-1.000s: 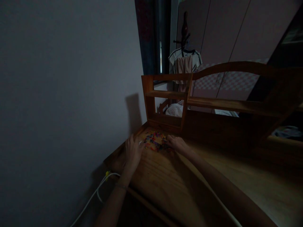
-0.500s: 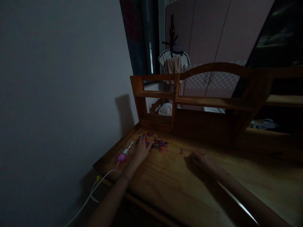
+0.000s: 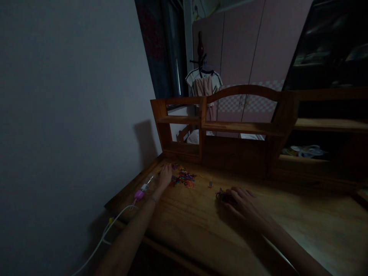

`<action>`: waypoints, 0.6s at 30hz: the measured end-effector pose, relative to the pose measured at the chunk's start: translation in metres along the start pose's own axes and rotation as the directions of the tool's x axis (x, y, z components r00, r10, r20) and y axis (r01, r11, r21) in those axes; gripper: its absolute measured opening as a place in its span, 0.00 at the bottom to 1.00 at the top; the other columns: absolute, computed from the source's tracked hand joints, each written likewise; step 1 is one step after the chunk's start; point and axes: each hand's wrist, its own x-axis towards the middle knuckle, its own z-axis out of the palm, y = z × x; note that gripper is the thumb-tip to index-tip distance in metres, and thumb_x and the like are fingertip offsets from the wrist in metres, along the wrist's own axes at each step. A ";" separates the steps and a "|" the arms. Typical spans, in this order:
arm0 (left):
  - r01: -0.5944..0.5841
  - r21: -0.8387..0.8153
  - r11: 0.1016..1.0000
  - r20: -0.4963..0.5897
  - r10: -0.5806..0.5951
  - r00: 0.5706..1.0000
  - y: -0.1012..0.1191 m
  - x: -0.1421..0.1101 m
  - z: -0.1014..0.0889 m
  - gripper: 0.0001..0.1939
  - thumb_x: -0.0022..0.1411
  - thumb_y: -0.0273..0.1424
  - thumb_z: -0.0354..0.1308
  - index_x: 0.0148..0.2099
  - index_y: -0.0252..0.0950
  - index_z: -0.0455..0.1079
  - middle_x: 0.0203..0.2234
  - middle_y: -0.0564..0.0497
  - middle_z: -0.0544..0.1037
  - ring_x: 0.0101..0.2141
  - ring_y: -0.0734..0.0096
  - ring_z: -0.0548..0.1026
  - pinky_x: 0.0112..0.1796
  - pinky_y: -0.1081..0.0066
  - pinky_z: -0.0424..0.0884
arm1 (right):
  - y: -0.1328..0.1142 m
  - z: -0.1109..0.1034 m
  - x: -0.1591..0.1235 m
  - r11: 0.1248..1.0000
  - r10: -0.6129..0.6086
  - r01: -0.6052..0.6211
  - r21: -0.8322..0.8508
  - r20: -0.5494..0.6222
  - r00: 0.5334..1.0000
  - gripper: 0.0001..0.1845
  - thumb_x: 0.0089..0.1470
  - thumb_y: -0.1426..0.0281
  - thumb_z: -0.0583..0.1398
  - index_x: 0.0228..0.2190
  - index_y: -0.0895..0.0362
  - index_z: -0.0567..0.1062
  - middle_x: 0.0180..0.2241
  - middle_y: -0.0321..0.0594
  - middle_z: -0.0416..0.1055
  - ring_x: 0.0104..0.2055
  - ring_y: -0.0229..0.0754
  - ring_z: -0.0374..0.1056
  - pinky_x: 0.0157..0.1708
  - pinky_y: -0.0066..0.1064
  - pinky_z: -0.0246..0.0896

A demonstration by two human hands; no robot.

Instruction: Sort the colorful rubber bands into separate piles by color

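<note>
Head view: my left hand (image 3: 165, 177) lies at the left edge of the colourful pile (image 3: 184, 178) on the bench (image 3: 192, 218); off to the right, my right hand (image 3: 244, 204) curls over a dark clump (image 3: 225, 197). Whether either grips, I can't tell. A hasty sweep could scatter the pile.

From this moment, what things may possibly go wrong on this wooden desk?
The small colourful pieces lie loose beside the left hand, so a sweep might scatter them.
The pink-and-clear object lies near the desk's left edge; a bump might push it off.
The right hand only partly covers a dark clump, so bits might slip out.
</note>
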 end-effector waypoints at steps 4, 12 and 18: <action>0.075 -0.130 0.989 0.082 -0.065 0.994 -0.004 0.007 0.006 0.16 0.67 0.39 0.53 0.50 0.33 0.70 0.48 0.44 0.74 0.48 0.61 0.72 0.51 0.53 0.67 | 0.012 -0.008 -0.016 0.998 0.055 -0.052 0.038 -0.077 0.995 0.19 0.63 0.58 0.52 0.50 0.52 0.69 0.49 0.48 0.69 0.47 0.51 0.67 0.46 0.43 0.63; 0.100 -0.376 0.921 0.283 0.011 0.959 0.021 -0.004 0.019 0.24 0.67 0.44 0.44 0.45 0.35 0.77 0.44 0.46 0.80 0.48 0.59 0.75 0.55 0.59 0.64 | 0.055 -0.008 -0.039 0.950 0.243 -0.204 0.237 -0.149 0.959 0.16 0.64 0.59 0.50 0.48 0.52 0.70 0.47 0.45 0.69 0.44 0.47 0.69 0.37 0.35 0.68; 0.146 -0.475 0.868 0.345 0.032 0.938 0.043 -0.023 0.026 0.26 0.65 0.47 0.45 0.44 0.35 0.78 0.44 0.45 0.80 0.48 0.57 0.75 0.56 0.57 0.63 | 0.057 -0.017 -0.040 0.933 0.271 -0.205 0.295 -0.205 0.940 0.15 0.64 0.60 0.51 0.44 0.53 0.71 0.41 0.45 0.70 0.41 0.46 0.70 0.33 0.33 0.67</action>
